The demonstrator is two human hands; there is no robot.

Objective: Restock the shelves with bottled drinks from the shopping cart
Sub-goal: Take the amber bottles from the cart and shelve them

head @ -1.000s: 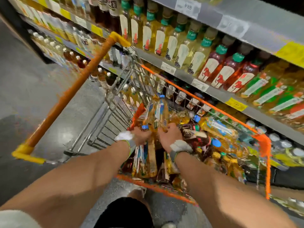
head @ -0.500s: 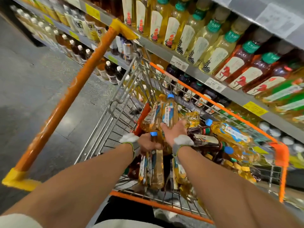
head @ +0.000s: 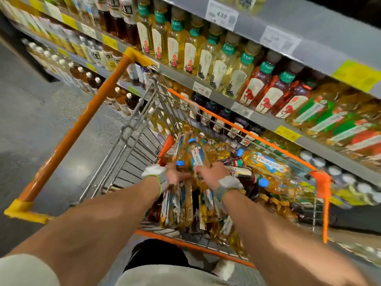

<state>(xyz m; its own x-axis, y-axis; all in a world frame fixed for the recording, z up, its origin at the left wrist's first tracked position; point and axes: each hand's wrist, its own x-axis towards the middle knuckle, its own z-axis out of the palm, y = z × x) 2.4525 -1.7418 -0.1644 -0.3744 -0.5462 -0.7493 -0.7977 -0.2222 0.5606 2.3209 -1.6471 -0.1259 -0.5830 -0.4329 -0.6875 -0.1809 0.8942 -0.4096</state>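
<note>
A wire shopping cart [head: 127, 139] with an orange rim holds a heap of amber bottled drinks with blue caps and blue-white labels. Both my hands are over the cart's near end. My left hand [head: 175, 175] is closed on amber bottles [head: 175, 203] that hang below it, caps up. My right hand [head: 210, 173] grips a blue-capped bottle [head: 198, 155] that points up and away, with another bottle [head: 184, 149] pressed beside it. More loose bottles [head: 266, 165] lie to the right in the cart. The shelves [head: 274, 120] on the right carry rows of yellow, red and green-labelled drinks.
The cart's orange push bar [head: 70, 137] with yellow end caps slants across the left. Grey floor [head: 37, 124] spreads to the left of the cart. Price tags [head: 221, 15] line the shelf edges. A lower shelf with dark bottles [head: 218, 116] runs behind the cart's far rim.
Both hands have come up out of the cart with the bunch of bottles, and the view has tilted up along the shelves.
</note>
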